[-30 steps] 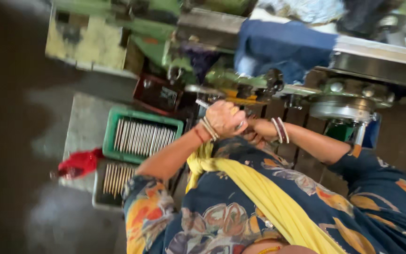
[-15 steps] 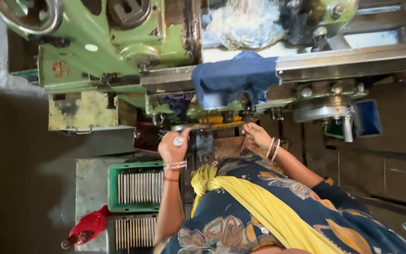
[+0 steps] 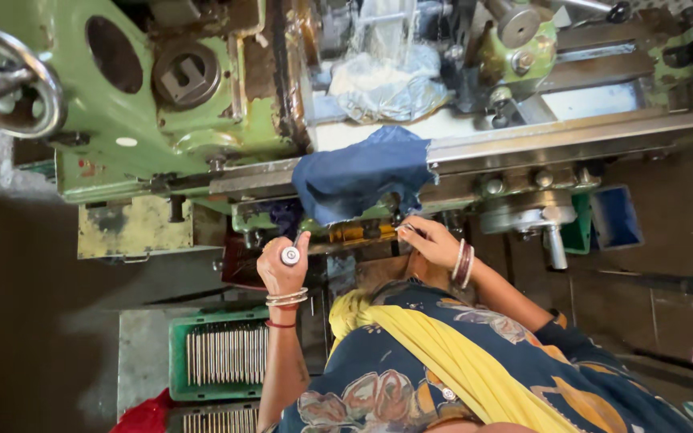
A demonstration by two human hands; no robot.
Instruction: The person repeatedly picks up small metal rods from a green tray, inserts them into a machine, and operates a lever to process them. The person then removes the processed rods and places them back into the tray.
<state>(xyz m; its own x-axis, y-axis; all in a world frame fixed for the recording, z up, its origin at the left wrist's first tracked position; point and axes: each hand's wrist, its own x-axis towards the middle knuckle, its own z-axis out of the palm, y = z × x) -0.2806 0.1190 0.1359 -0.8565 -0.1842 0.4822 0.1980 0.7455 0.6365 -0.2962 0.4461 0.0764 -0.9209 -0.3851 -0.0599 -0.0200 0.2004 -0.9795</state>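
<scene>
A short lever with a round silvery metal knob (image 3: 290, 256) is seen below the green, worn lathe (image 3: 202, 120), under a draped blue cloth (image 3: 362, 172). The knob is gripped by the left hand (image 3: 281, 269), fingers curled shut around it. A thin metal rod (image 3: 401, 231) is pinched by the right hand (image 3: 431, 240). A green crate of rods (image 3: 218, 353) sits near the left forearm, with dark floor open beyond.

A crumpled clear plastic bag (image 3: 391, 76) lies on top of the green machine (image 3: 162, 120), near its upper middle, just above a blue cloth. A small white oval label (image 3: 126, 142) sits on the machine's left side. No signs or screens show.
</scene>
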